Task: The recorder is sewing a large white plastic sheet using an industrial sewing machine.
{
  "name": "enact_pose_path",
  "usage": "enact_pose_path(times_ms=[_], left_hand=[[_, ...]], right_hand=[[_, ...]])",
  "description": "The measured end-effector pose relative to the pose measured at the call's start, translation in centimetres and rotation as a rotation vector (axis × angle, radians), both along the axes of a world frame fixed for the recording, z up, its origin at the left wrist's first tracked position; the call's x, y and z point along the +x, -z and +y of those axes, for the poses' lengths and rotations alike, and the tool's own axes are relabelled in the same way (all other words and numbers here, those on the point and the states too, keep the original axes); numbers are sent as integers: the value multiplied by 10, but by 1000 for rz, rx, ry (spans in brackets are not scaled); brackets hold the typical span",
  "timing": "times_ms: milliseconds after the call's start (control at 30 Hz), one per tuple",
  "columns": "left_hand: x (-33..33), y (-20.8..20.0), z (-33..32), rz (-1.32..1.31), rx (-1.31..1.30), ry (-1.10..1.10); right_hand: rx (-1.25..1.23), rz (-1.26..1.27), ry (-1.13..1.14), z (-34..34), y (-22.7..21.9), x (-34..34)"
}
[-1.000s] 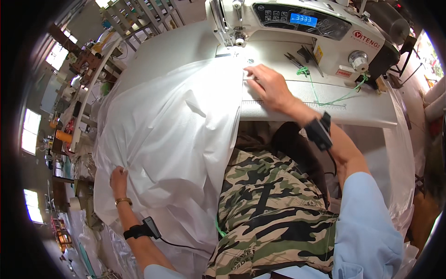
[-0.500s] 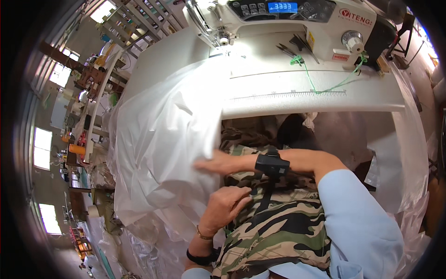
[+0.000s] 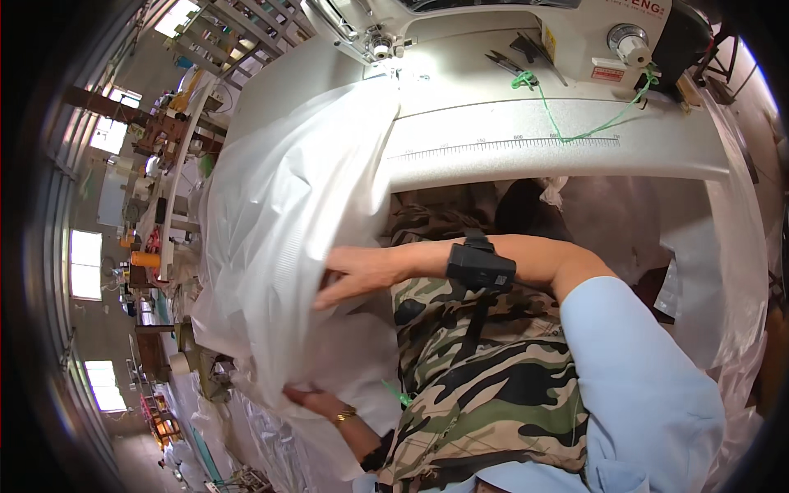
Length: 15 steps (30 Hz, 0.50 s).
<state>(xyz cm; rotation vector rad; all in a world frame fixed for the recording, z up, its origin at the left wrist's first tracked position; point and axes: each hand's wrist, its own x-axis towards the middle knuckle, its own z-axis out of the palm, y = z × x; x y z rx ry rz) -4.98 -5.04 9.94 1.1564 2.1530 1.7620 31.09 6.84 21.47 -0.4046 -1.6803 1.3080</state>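
A large sheet of thin, white, translucent plastic (image 3: 271,205) hangs in folds from the needle area of the sewing machine (image 3: 526,37) over the near left side of the table. My right hand (image 3: 362,273) reaches left to the sheet's right edge. Its thumb stands apart from the stretched fingers, and the fingertips meet the plastic. Lower down, my left hand (image 3: 316,401) is at the hanging part of the sheet. Its fingers are partly hidden and blurred there, so their grip does not show.
Small black-handled snips (image 3: 508,64) lie on the machine bed, tied by green cord (image 3: 567,135) to the machine's knob (image 3: 629,45). A printed ruler (image 3: 509,146) runs along the table's front edge. A camouflage apron (image 3: 493,370) covers my lap. Cluttered shelving stands at the left.
My left hand has moved down and left from my lap to the hanging plastic. My right hand has shifted slightly left and up, and the sheet's lower part has lifted and spread.
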Motion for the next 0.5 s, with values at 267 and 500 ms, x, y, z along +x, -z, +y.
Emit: enact_pose_path(times_ms=[267, 500], left_hand=[[40, -280, 59, 141, 974, -294], [24, -431, 70, 1046, 936, -731]], right_hand=[[-338, -359, 513, 5, 104, 0], [-337, 279, 237, 47, 45, -62]])
